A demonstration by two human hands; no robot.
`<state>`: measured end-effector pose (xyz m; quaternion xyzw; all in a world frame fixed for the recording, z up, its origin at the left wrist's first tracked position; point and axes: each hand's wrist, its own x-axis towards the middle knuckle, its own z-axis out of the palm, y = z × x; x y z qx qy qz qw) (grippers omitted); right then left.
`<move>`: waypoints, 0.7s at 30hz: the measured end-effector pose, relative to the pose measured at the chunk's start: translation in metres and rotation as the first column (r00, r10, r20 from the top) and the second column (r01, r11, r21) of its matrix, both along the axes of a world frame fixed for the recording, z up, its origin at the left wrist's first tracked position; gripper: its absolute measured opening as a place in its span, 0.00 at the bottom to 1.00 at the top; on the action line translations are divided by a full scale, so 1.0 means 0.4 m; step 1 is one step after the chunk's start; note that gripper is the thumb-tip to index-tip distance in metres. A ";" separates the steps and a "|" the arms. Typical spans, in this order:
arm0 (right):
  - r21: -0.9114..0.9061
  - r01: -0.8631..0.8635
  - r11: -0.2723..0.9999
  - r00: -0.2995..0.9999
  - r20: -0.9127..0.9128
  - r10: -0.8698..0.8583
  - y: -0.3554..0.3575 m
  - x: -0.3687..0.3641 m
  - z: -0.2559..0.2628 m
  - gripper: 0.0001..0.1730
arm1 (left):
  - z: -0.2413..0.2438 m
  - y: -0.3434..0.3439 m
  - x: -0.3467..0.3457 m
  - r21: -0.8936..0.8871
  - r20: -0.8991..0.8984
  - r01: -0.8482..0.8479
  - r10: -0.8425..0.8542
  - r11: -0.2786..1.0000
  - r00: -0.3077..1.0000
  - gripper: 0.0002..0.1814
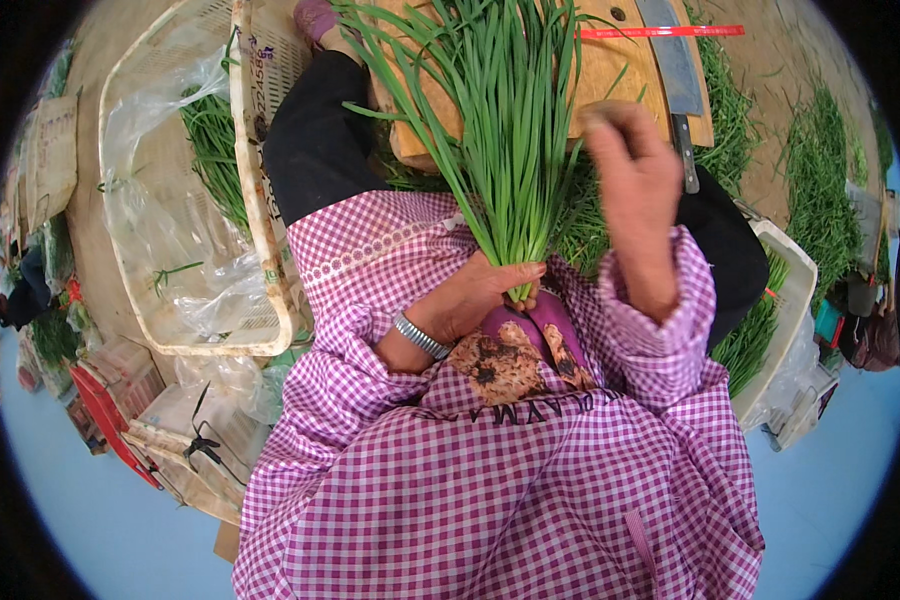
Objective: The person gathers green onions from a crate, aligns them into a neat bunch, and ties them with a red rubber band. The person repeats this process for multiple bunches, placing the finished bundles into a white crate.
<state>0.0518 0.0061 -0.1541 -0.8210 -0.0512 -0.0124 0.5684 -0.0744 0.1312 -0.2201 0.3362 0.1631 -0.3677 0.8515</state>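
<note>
My left hand point(480, 296), with a metal watch on the wrist, is closed around the pale lower ends of a bunch of garlic chives point(506, 150). The leaves fan away from me over a wooden chopping board point(615, 71). Blurred, my right hand point(636, 161) is raised just right of the bunch with its fingers bent; whether it holds anything cannot be told. A cleaver point(675, 75) with a black handle lies along the board's right side. A red printed strip point(682, 31) crosses the board and the cleaver's blade.
At left a large white plastic crate point(270, 300) holds clear plastic film and green leaves point(217, 150). A pale crate point(787, 315) with more chives is at right. Loose green leaves point(817, 187) are heaped on the floor. Stacked crates and a red-edged one point(109, 420) are at lower left.
</note>
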 end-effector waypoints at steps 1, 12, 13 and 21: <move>0.101 0.057 0.993 0.998 -0.038 -0.053 -0.016 0.006 0.029 0.06 | 0.002 0.002 -0.001 0.005 -0.011 0.001 -0.001 1.000 1.000 0.08; -0.006 0.132 0.991 0.931 -0.342 -0.127 -0.213 -0.118 0.017 0.16 | 0.013 0.002 0.009 -0.019 -0.012 0.019 -0.019 1.000 1.000 0.08; 0.008 0.013 1.000 0.875 -0.483 -0.008 -0.213 -0.143 -0.004 0.19 | 0.014 0.002 0.011 -0.027 -0.014 0.011 -0.011 1.000 1.000 0.08; 0.766 0.184 0.616 0.462 -0.620 0.634 -0.023 -0.115 -0.086 0.25 | 0.057 -0.002 0.012 -0.145 -0.014 0.110 -0.114 0.983 0.993 0.10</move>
